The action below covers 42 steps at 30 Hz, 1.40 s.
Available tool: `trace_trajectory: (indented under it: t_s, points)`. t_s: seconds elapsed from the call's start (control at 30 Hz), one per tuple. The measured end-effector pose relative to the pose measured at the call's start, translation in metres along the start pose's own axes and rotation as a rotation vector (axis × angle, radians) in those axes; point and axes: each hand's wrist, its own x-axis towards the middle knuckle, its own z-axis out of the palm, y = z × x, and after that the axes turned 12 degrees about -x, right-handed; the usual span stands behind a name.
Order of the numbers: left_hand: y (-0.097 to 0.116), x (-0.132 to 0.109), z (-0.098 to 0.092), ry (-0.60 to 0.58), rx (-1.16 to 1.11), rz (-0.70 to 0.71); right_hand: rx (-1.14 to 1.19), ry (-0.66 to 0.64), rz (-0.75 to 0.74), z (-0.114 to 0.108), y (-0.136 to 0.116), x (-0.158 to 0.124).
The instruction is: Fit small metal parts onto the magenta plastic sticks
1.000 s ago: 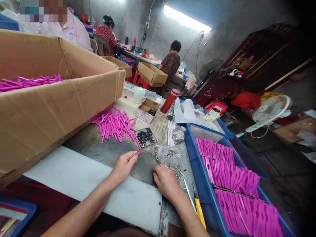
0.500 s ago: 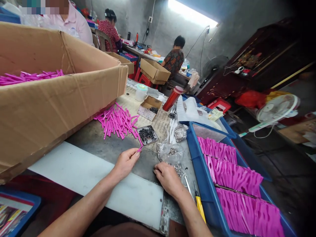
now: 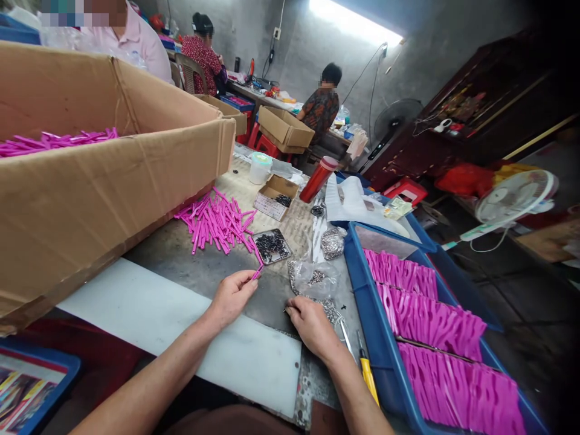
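Note:
Between its closed fingertips my left hand (image 3: 234, 296) holds a thin pink piece (image 3: 258, 266), which points up toward a metal tray (image 3: 272, 246) of small dark parts. My right hand (image 3: 309, 323) is closed in a pinch just right of it, with a tiny dark thing at the fingertips, too small to name. A pile of pink pieces (image 3: 217, 222) lies behind my left hand. Near my right hand are a plastic bag (image 3: 319, 279) and small silvery parts (image 3: 333, 243).
A large cardboard box (image 3: 136, 181) borders the left side. On the right stands a blue crate (image 3: 374, 338) with rows of pink pieces; a yellow-handled screwdriver (image 3: 368, 380) lies beside it. A red cylinder (image 3: 318, 180) stands farther back. Several people sit beyond.
My right hand has shifted slightly to the right, and a tiny dark thing now shows at its fingertips. My left hand has barely moved and still holds the pink piece.

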Motion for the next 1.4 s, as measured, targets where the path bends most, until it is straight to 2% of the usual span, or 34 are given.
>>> trace_trajectory:
  t_s: [0.13, 0.3, 0.63, 0.83, 0.93, 1.07, 1.23, 1.4]
  points:
    - [-0.001, 0.0, -0.001, -0.057, 0.002, -0.015, -0.016, -0.017, 0.0, 0.0, 0.001, 0.0]
    - [-0.004, 0.001, -0.002, -0.068, 0.011, -0.025, -0.083, -0.037, -0.033, 0.002, -0.002, 0.001]
    - [-0.006, 0.001, -0.002, -0.053, 0.076, 0.049, -0.19, -0.08, -0.01, 0.002, -0.009, 0.003]
    - [-0.007, -0.001, -0.002, -0.084, 0.113, 0.084, -0.163, -0.023, 0.043, 0.003, -0.011, 0.003]
    - [-0.007, -0.003, 0.0, -0.062, 0.067, 0.037, 0.025, 0.069, 0.043, 0.003, -0.013, 0.001]
    - [-0.003, -0.008, 0.005, -0.039, 0.075, 0.052, 0.454, 0.214, 0.06, 0.002, -0.016, -0.003]
    - [0.005, -0.018, 0.013, -0.058, 0.179, 0.194, 1.011, 0.281, 0.105, 0.006, -0.021, -0.002]
    - [0.005, -0.028, 0.022, -0.065, 0.193, 0.22, 1.384, 0.313, 0.15, 0.016, -0.027, 0.0]
